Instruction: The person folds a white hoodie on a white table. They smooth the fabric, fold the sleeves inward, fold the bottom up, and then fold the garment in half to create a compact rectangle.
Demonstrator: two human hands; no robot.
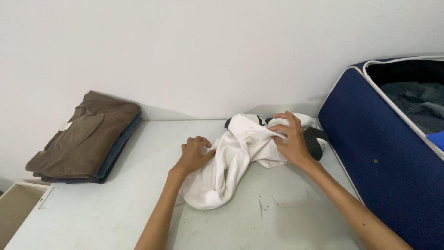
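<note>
Far left, below the worktop's left edge: the corner of an open beige box point(16, 203), partly cut off by the frame.

Left rear corner of the pale grey, scuffed worktop point(259, 217): a stack of folded garments point(85, 139), brown knit shirt on top, blue and dark layers beneath, leaning against the white wall.

Centre of worktop, toward the rear edge: a crumpled white cloth garment with black trim point(240, 157), bunched, one lobe trailing toward the front edge.

Left hand point(194, 155): fingers curled down, pinching the left side of the white garment; knuckles up, forearm entering from the front edge.

Right hand point(289, 139): fingers bent and closed over the garment's upper right folds, grasping the cloth near its black trim; forearm enters from the front right corner.

Right edge of worktop: a large navy blue fabric suitcase with white piping point(384, 157), standing just beside the worktop, lid open, dark grey and blue clothing visible inside.
</note>
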